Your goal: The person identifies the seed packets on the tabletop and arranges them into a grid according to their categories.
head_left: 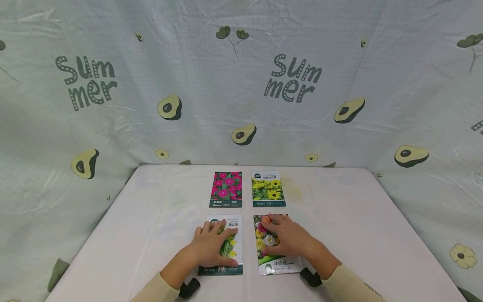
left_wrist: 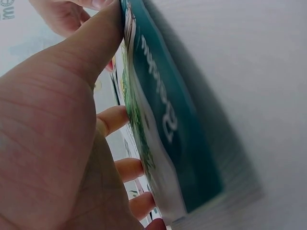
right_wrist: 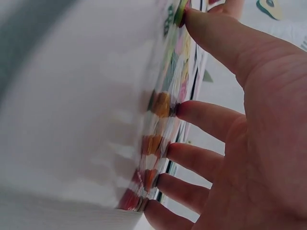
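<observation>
My left hand [head_left: 209,243] lies over the front-left seed packet [head_left: 237,241], which shows yellow flowers and a dark green bottom band. Its fingers are spread, with the fingertips touching the packet's face, as the left wrist view also shows. On the front-right seed packet [head_left: 260,245], printed with mixed pink, yellow and white blooms, rest the fingertips of my right hand [head_left: 288,237]. In the right wrist view that hand's fingers [right_wrist: 206,117] stand apart and press on the glossy surface. Part of each packet is hidden under the hand.
Behind lie a seed packet with magenta flowers [head_left: 226,188] and another with yellow flowers [head_left: 268,188]. All sit on a pale table [head_left: 151,222]. A printed cloth [head_left: 203,75] hangs behind it. Black wrist straps [head_left: 190,288] show below the sleeves.
</observation>
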A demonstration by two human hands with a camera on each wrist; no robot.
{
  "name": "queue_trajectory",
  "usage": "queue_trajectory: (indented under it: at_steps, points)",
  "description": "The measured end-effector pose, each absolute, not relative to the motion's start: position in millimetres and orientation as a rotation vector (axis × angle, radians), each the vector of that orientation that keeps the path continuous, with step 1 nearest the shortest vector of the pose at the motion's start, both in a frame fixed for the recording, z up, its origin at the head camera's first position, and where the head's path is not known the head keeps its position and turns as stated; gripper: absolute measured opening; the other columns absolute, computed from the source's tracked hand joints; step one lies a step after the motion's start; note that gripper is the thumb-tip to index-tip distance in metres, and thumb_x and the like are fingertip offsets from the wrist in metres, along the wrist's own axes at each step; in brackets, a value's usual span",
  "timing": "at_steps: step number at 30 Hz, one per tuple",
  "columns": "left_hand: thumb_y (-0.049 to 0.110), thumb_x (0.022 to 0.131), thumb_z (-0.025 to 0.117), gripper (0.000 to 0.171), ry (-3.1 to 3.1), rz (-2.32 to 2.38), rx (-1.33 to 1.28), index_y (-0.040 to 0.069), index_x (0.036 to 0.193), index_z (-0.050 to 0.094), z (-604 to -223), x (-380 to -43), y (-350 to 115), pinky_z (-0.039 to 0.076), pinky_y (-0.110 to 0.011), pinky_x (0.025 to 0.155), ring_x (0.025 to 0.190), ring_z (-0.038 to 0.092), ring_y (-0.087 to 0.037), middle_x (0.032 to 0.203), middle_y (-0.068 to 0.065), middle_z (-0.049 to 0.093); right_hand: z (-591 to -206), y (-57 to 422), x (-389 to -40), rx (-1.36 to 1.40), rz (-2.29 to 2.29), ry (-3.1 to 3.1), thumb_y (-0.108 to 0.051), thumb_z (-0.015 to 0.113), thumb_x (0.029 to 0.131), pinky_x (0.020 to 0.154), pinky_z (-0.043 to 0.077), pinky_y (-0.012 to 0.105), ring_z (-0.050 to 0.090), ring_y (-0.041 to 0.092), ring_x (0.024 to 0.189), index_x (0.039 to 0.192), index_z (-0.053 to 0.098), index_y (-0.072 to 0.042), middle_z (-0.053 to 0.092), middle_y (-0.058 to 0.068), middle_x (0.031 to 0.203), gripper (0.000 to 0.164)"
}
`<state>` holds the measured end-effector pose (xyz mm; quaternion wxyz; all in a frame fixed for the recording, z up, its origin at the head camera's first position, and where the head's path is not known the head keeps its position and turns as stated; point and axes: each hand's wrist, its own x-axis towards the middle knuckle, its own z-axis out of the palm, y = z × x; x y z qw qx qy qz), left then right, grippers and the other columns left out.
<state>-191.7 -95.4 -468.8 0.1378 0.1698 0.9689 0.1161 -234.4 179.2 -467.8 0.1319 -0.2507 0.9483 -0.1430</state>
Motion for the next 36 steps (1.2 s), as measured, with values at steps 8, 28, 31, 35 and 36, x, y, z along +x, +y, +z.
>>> queue_trajectory:
  at_steps: [8, 28, 31, 35, 36]
  points:
    - [0.077, 0.073, 0.074, 0.095, 2.807, 0.351, 0.500, 0.032, 0.153, 0.048, -471.9, -192.3, -96.3, 0.032, -0.051, 0.088, 0.130, 0.038, -0.038, 0.164, -0.013, 0.034, -473.1, 178.3, -233.4, -0.718, -0.413, 2.768, -0.070, 0.074, 0.080, 0.109, 0.044, 0.059, 0.041, 0.039, 0.144, 0.153, 0.050, -0.026, 0.041, 0.006, 0.161, 0.089]
    - [0.079, 0.073, 0.073, 0.095, 2.795, 0.315, 0.501, 0.033, 0.153, 0.048, -473.0, -195.4, -95.1, 0.033, -0.055, 0.091, 0.131, 0.038, -0.039, 0.163, -0.012, 0.035, -473.8, 178.2, -232.0, -0.694, -0.396, 2.771, -0.070, 0.074, 0.080, 0.107, 0.045, 0.059, 0.044, 0.038, 0.139, 0.153, 0.050, -0.028, 0.042, 0.008, 0.158, 0.089]
    - [0.080, 0.072, 0.072, 0.096, 2.791, 0.306, 0.495, 0.034, 0.153, 0.047, -474.0, -195.4, -95.4, 0.033, -0.055, 0.093, 0.132, 0.037, -0.039, 0.163, -0.012, 0.035, -475.2, 177.8, -232.3, -0.714, -0.372, 2.781, -0.072, 0.072, 0.080, 0.107, 0.046, 0.059, 0.045, 0.038, 0.138, 0.154, 0.049, -0.029, 0.043, 0.008, 0.157, 0.089]
    - [0.080, 0.072, 0.072, 0.095, 2.791, 0.309, 0.501, 0.034, 0.152, 0.048, -473.8, -196.2, -96.6, 0.034, -0.056, 0.093, 0.131, 0.038, -0.038, 0.163, -0.011, 0.036, -475.2, 176.5, -232.4, -0.721, -0.352, 2.796, -0.074, 0.071, 0.080, 0.106, 0.046, 0.058, 0.046, 0.037, 0.136, 0.154, 0.048, -0.030, 0.044, 0.007, 0.156, 0.090]
    - [0.080, 0.073, 0.072, 0.095, 2.793, 0.312, 0.503, 0.034, 0.152, 0.049, -473.4, -196.6, -97.0, 0.034, -0.056, 0.093, 0.130, 0.038, -0.038, 0.162, -0.011, 0.036, -474.5, 176.0, -232.3, -0.719, -0.351, 2.801, -0.074, 0.071, 0.079, 0.106, 0.047, 0.058, 0.046, 0.036, 0.135, 0.154, 0.049, -0.030, 0.044, 0.006, 0.156, 0.090]
